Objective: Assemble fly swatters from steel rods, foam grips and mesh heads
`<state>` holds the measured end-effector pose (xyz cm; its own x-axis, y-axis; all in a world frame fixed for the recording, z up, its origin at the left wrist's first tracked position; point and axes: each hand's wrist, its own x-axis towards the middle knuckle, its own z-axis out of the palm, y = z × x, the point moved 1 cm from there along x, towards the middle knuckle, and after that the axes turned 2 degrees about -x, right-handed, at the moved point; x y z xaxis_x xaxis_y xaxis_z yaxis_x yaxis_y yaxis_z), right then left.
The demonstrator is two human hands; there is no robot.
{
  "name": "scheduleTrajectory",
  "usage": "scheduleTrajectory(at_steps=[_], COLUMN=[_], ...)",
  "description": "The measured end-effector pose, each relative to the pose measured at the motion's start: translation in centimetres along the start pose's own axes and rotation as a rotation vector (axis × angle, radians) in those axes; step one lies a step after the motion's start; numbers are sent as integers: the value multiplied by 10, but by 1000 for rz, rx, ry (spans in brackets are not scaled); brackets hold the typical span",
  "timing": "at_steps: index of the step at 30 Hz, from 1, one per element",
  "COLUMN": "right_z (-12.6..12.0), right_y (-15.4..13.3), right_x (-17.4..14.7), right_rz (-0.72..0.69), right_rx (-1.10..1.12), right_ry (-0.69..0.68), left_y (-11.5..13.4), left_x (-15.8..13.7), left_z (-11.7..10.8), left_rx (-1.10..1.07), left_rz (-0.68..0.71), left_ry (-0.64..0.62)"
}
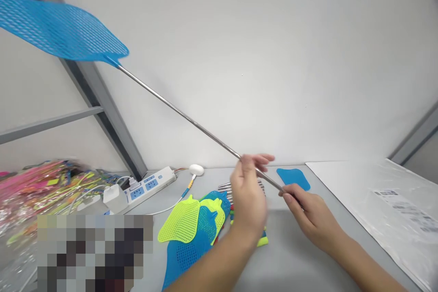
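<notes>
A blue fly swatter (65, 32) with a long metal rod stretches from the upper left down to my hands. My left hand (249, 191) pinches the rod between thumb and forefinger, its other fingers partly extended. Lower on the rod, at its thicker end, my right hand (311, 214) is closed around it. Under my left hand lie several metal rods (226, 187) with coloured ends, partly hidden by that hand. Beside them is a pile of yellow-green swatter heads (179, 221) and blue swatter heads (188, 253). One flat blue piece (293, 179) rests behind my right hand.
On the left are a white power strip (150, 187) with plugs, a white round device (196, 170) on a cable, and colourful items in clear plastic (44, 182). A white plastic package (376, 191) lies to the right. Grey metal posts (112, 127) stand against the wall.
</notes>
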<state>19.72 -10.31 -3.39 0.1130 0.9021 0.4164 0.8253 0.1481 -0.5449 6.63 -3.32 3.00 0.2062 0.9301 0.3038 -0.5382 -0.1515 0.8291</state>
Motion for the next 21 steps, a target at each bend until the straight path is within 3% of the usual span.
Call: scheduleTrajectory(at_steps=[3, 6, 14, 21], right_z=[-2, -4, -8, -8], right_y=[0, -1, -27, -28], right_x=[0, 1, -1, -1], right_rz=[-31, -53, -69, -82], right_rx=[-27, -44, 72, 64], right_ry=[66, 81, 84, 23], left_y=[-25, -32, 4, 35], left_x=[-26, -35, -25, -10], left_z=[11, 14, 11, 9], left_rx=[-4, 32, -17, -207], left_rz=[-208, -174, -2, 99], left_ry=[-108, -162, -182, -74])
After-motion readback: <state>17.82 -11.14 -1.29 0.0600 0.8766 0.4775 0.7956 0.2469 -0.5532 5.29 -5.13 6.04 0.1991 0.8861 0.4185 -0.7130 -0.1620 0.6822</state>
